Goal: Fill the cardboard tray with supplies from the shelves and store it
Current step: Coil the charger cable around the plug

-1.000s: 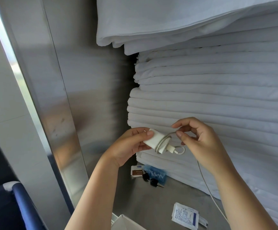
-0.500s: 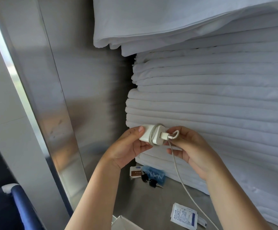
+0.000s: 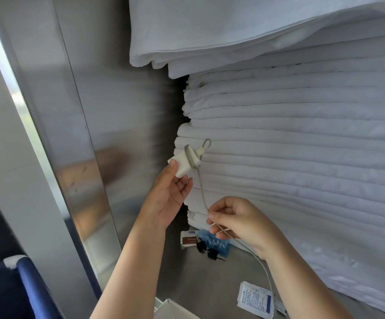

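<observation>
The thumb and fingers (image 3: 180, 183) of the left hand (image 3: 165, 201) pinch the lower end of a white charger (image 3: 183, 163), raised before the stacked white sheets (image 3: 302, 146). Its cable (image 3: 201, 189), looped round the charger, drops to the right hand (image 3: 242, 224), whose fingers (image 3: 220, 217) pinch it. On the steel shelf (image 3: 198, 279) below lie keys (image 3: 207, 249), a blue packet (image 3: 218, 241) and a white sachet (image 3: 254, 301). A corner of the cardboard tray (image 3: 174, 310) shows at the bottom edge.

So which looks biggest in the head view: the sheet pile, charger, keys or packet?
1. sheet pile
2. packet
3. charger
4. keys
The packet and charger look close; the packet is nearer the camera, so unsure.
</observation>
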Tool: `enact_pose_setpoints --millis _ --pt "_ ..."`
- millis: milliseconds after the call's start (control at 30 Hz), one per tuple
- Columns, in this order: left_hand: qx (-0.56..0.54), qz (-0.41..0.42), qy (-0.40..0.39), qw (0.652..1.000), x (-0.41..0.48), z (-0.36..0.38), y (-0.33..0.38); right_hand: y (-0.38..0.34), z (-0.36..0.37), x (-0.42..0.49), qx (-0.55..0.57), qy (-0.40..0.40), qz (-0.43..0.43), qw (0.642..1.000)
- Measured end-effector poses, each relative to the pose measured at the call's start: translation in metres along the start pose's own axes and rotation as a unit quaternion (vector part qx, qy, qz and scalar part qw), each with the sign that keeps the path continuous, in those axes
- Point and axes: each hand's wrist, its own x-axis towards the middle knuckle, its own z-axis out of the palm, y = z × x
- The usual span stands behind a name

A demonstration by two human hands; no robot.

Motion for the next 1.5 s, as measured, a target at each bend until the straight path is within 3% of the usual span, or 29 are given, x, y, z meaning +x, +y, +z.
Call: enact_pose_setpoints --millis 300,733,967,1200,1500 --pt "0.103 0.025 0.094 0.99 0.004 -0.003 0.0 -0.011 -0.004 -0.008 -0.223 0.009 -0.11 0.968" --pt "0.268 0.066 0.068 0.959 0.003 0.002 -0.005 -0.025 -0.016 -0.017 -0.256 0.149 -0.305 0.905" --pt "0.348 0.027 -0.051 0.936 -0.001 0.003 -0.003 -0.026 -0.023 -0.015 -0.254 0.215 -0.355 0.874" --pt "0.363 -0.027 -0.13 0.922 -0.004 0.002 -0.004 -0.018 -0.031 -0.009 -0.228 0.249 -0.337 0.879" --pt "0.305 -0.049 -0.193 0.931 -0.011 0.004 -0.001 -0.015 -0.037 -0.007 -0.093 0.213 -0.282 0.931"
